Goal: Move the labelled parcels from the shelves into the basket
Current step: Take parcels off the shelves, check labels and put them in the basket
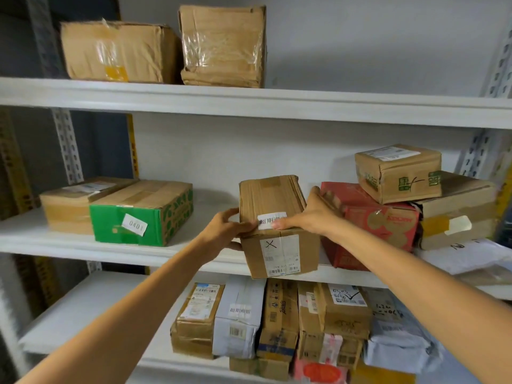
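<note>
Box point(279, 245) jutting over shelf point(110, 252) edge, my left hand point(225, 230) and right hand point(311, 214) gripping its sides. Basket unseen; many parcels point(141, 217) left on shelf, above, below.

Non-task stuff: plain white back wall point(360, 51) runs the full width. Left side has a pale grey slotted angle upright point(68, 145), slots in a vertical row. A second upper upright point(41, 31) of the same kind sits above it, in shadow. Matching right-hand slotted upright point(498, 65) is at the frame edge. Yellow slotted post point(133, 151) stands just right of a dark grey panel point(105, 145). Far left: blurred yellow-and-dark uprights point(13, 162), probably a second rack, can't confirm. Thin yellow strip point(504, 195) at far right, partly hidden.
</note>
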